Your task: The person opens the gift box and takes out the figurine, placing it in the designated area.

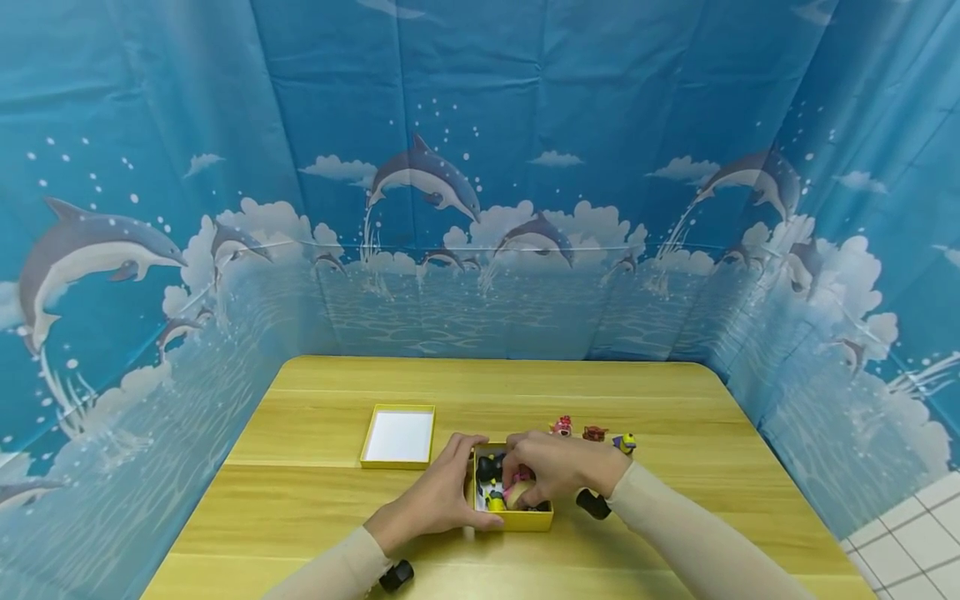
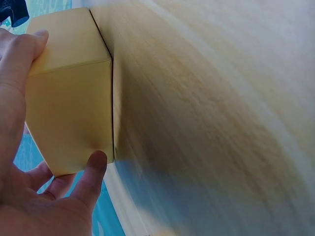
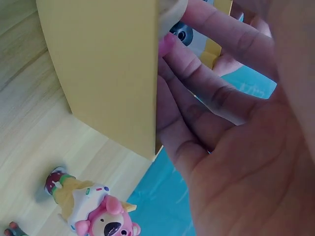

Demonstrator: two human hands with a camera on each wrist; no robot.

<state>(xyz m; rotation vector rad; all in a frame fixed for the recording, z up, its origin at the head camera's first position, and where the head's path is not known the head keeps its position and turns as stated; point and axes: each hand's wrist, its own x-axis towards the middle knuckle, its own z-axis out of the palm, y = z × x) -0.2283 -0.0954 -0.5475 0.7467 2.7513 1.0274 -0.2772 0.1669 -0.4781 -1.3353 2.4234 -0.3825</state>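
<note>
My left hand [image 1: 442,493] grips a yellow box [image 1: 517,522] from its left side, thumb on the near wall and fingers reaching to the far one. In the left wrist view, the box's walls [image 2: 69,108] stand upright on the table. My right hand [image 1: 553,464] dips into the box, its thumb and fingers pinching a cream and pink toy figurine [image 1: 517,496] that is partly hidden. From the right wrist, a pink bit of this figurine [image 3: 168,44] shows between the fingers. A black figurine [image 1: 490,468] and a yellow one [image 1: 495,501] lie beside it in the box.
A shallow yellow lid [image 1: 400,435] with a white inside lies left of the box. Behind my right forearm are a pink bear figurine [image 1: 561,426], a reddish-brown figurine [image 1: 595,433] and a yellow-and-blue figurine [image 1: 625,442]. A dolphin-print curtain [image 1: 465,308] surrounds the wooden table [image 1: 315,500].
</note>
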